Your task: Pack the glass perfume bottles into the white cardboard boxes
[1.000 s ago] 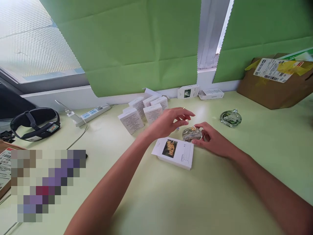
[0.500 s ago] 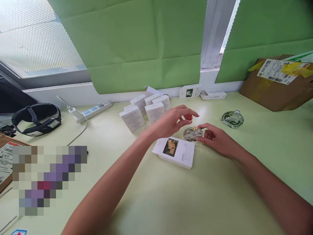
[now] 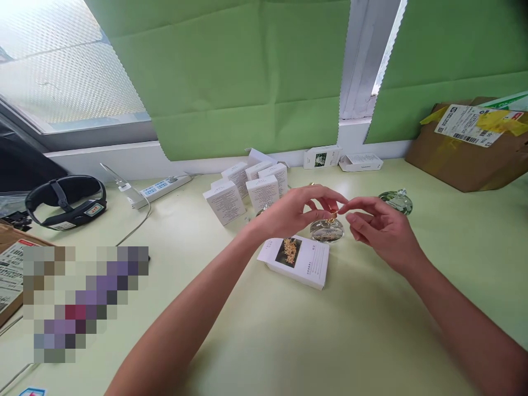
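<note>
I see the clear glass bottle (image 3: 326,232) upright on the table (image 3: 322,341), just beyond the far edge of the white flower-picture box (image 3: 305,263); if they touch, I cannot tell. My left hand (image 3: 299,210) is half curled over its gold neck (image 3: 331,217), thumb and fingers near together; I cannot tell whether they grip something. My right hand (image 3: 381,234) is loosely open beside the bottle, with nothing visible in it, fingertips close to the left ones. Behind it, the green bottle (image 3: 398,202) limits the room on that side; white boxes (image 3: 266,192) limit the left. Farther, the pale surface reaches a power strip (image 3: 163,190), a carton (image 3: 466,151) and green blinds (image 3: 231,77).
</note>
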A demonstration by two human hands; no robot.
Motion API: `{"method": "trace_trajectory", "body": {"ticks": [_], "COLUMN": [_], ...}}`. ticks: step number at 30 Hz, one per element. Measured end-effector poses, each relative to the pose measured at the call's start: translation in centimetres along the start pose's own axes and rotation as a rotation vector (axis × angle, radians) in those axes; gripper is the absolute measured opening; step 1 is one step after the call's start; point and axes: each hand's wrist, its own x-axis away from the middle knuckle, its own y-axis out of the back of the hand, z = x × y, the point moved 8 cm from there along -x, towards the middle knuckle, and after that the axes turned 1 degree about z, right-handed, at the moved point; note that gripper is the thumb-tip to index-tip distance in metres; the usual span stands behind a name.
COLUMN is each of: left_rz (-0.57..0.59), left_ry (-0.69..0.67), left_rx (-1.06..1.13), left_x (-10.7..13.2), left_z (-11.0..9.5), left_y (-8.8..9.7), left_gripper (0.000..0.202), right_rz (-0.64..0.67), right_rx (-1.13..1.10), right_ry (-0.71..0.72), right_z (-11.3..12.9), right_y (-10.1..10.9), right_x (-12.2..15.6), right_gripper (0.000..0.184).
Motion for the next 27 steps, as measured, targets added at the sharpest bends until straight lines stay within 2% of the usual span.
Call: {"method": "trace_trajectory", "body": {"ticks": [3, 7, 12, 17, 20, 24, 27], "left_rz": [-0.001, -0.027, -0.056, -0.086, -0.080, -0.084, -0.102], "left_ry": [-0.013, 0.011, 0.020, 0.000, 0.014, 0.044, 0.072], "left_rx": [-0.035, -0.149, -0.266, -0.332, -0.363, -0.367, -0.361], "left_x": [-0.1, -0.1, -0.1, -0.1, -0.2, -0.2, -0.2], "left_z": [-0.2, 0.5, 1.4, 1.7, 1.9, 1.9, 1.9], "left_y": [-0.1, -0.3, -0.9, -1.7, -2.0, -2.0, -1.9], "left_gripper": [0.025, 0.025, 0.024, 0.023, 0.022, 0.026, 0.031], "right_rz": [0.057, 0.069, 0.276, 0.244, 0.249, 0.243, 0.270], "right_rx": [-0.039, 0.143, 0.371, 0.443, 0.456, 0.413, 0.465], "right_ry": [-0.027, -0.015, -0.130, -0.109, -0.065, 0.109, 0.201], "right_z": [-0.3, -1.4, -4.2, -4.6, -4.4, -3.6, -3.3], "right_y": [-0.7, -0.1, -0.6, -0.7, -0.9, -1.3, -1.6], "right_x": [0.1, -0.4, -0.5, -0.4, -0.4, -0.2, 0.1], "right_gripper": [0.031, 0.039, 0.050, 0.049, 0.047, 0.054, 0.047]}}
